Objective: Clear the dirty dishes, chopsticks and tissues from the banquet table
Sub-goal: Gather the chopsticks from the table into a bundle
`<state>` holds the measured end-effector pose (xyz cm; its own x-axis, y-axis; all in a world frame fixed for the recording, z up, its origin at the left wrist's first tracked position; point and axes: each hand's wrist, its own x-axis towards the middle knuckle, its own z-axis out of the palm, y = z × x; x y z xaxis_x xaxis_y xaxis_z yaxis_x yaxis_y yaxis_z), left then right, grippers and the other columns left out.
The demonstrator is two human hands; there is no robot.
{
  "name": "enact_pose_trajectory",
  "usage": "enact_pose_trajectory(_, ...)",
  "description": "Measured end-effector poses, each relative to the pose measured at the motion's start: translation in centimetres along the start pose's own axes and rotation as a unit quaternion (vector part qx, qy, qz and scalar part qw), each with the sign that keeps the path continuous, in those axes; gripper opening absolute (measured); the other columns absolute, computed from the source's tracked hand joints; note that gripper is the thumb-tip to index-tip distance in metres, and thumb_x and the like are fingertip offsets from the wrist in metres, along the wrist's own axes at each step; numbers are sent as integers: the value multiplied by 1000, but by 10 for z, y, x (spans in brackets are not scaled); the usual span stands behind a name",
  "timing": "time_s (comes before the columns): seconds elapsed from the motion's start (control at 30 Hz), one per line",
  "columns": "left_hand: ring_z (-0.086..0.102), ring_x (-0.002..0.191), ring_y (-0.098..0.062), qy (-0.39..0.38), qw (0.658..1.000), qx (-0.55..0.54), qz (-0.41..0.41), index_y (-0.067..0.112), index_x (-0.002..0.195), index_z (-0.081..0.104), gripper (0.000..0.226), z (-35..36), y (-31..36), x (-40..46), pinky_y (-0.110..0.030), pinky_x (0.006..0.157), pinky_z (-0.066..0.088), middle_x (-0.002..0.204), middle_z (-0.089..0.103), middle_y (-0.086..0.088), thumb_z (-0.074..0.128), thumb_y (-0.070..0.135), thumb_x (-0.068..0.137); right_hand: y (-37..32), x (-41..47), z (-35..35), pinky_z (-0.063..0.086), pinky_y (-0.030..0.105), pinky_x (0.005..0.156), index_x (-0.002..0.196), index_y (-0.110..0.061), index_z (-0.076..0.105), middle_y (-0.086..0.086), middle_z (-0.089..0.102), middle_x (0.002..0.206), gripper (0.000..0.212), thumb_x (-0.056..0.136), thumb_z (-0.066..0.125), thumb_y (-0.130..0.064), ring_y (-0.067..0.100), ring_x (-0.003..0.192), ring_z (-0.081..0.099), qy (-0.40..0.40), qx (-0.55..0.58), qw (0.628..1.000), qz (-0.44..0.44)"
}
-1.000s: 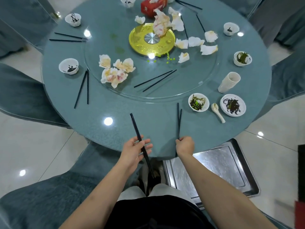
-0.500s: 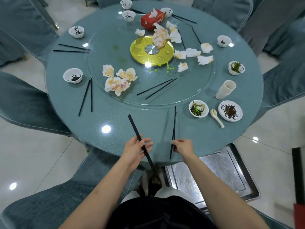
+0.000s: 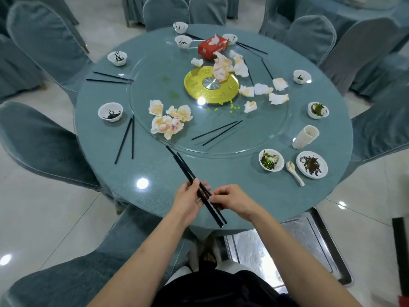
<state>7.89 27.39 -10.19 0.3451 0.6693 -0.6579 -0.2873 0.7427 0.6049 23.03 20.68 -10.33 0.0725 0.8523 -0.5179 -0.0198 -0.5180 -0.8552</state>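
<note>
Barely started, I'd say. My left hand (image 3: 190, 199) grips bundle of thin black chopsticks (image 3: 195, 186) over near edge of round teal table (image 3: 221, 167); right hand (image 3: 230, 199) pinches them too. Left: other pairs, white bowls (image 3: 271, 159), crumpled stained tissues (image 3: 169, 120) (steel tray (image 3: 309, 244) on floor looks bare).

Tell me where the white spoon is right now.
In the head view the white spoon lies on the table's near right side, between a small bowl of greens and a stained white plate, just outside the glass turntable.

Steel tray (image 3: 318, 247) partly hidden under table (image 3: 243, 196) edge.
</note>
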Motion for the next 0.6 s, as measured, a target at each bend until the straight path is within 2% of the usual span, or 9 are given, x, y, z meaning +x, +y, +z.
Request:
enact_pose_trajectory(0.13, 71, 100, -27, -8, 1000, -22, 12, 1, 124, 52, 21, 0, 7, 1, -34, 68, 62, 116, 68, -18, 50, 13, 108, -9, 2, 3, 52, 23, 63, 88, -6, 75, 3, 69, 72, 7, 91, 71, -3, 11, 63, 61, -7, -24, 1000, 8)
enact_pose_trajectory(0.2, 71, 99, -26, -5, 999, -30, 19, 3, 126, 50, 20, -2, 10, 2, -33, 69, 62, 114, 68, -17, 47, 11, 108, -13, 3, 6, 53, 24, 64, 87, -4, 74, 4, 69, 72, 3, 90, 73, -3, 13, 63, 61, -10, -27, 1000, 6)
enact_pose_trajectory(0.3, 71, 98, -25, -1, 998, -49, 27, 6, 119, 53, 13, -5, 16, 3, -34, 75, 60, 108, 69, -15, 45, 7, 108, -17, 5, 12, 52, 25, 64, 90, -2, 74, 5, 67, 73, 5, 89, 76, -6, 14, 64, 61, -2, -29, 1000, 1)
enact_pose_trajectory(0.4, 71, 98, -24, 1, 996, -76, 39, 6, 120, 51, 14, -9, 23, 3, -34, 80, 58, 107, 69, -14, 43, 5, 109, -18, 8, 19, 52, 26, 68, 92, -8, 74, 3, 69, 78, 7, 91, 76, -14, 14, 72, 63, 5, -17, 1000, -8)
enact_pose_trajectory(0.5, 72, 97, -24, 3, 993, -107, 54, 7, 113, 51, 11, -11, 31, 2, -34, 81, 58, 110, 67, -16, 42, 4, 109, -17, 14, 32, 50, 26, 68, 95, -10, 72, 1, 67, 82, 15, 98, 67, -24, 17, 75, 61, 66, 67, 996, 4)
enact_pose_trajectory(0.6, 73, 98, -24, 5, 986, -140, 86, 9, 110, 51, 9, -12, 37, 2, -36, 85, 58, 109, 67, -16, 43, 4, 109, -18, 22, 46, 50, 38, 73, 100, -8, 72, 4, 67, 84, 27, 103, 58, -31, 21, 76, 61, 145, 165, 975, 24)
